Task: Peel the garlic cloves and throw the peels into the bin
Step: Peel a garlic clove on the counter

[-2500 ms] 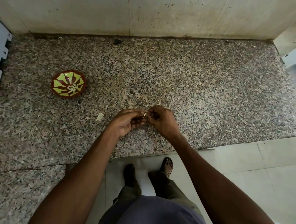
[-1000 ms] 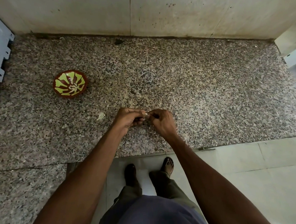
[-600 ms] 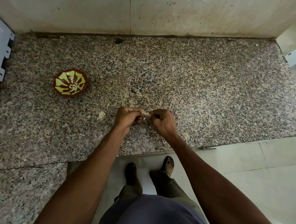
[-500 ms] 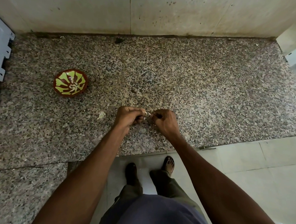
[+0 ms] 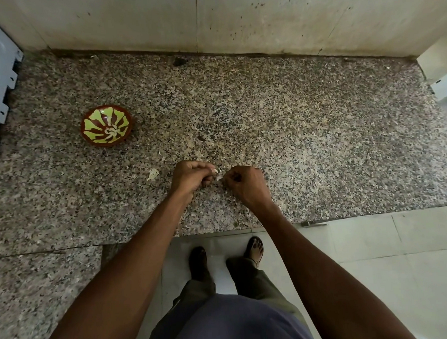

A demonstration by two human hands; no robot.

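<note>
My left hand [image 5: 193,174] pinches a garlic clove [image 5: 215,171]; my right hand [image 5: 245,182] pinches what's probably peel, over the counter [image 5: 319,143].

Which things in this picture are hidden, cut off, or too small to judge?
- Garlic clove, head view: mostly hidden by the left hand; peeled or not, unclear.
- Right hand: curled fingers hide what it pinches.
- Bowl: contents too small.
- Bin: outside the frame.

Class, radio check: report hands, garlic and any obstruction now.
Left hand pinching garlic clove. Right hand pinching peel. Loose peel on counter. No bin in view.
</note>
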